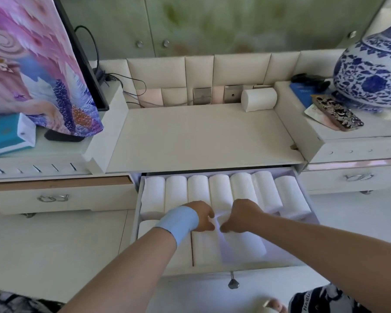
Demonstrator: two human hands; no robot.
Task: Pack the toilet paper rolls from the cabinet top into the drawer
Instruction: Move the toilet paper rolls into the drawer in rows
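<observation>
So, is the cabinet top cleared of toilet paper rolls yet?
No, one toilet paper roll lies on its side at the back of the cabinet top, outside the drawer.

eleven rolls (221, 190), one vase (375, 73).

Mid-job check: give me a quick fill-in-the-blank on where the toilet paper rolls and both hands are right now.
1. Exactly ____ toilet paper roll is left on the cabinet top.
2. The drawer stands ____.
3. Its back row holds ____ rolls side by side.
4. A blue band wraps the ____ wrist; left hand and right hand both reach into the drawer.

Missing words: one; open; seven; left
</observation>
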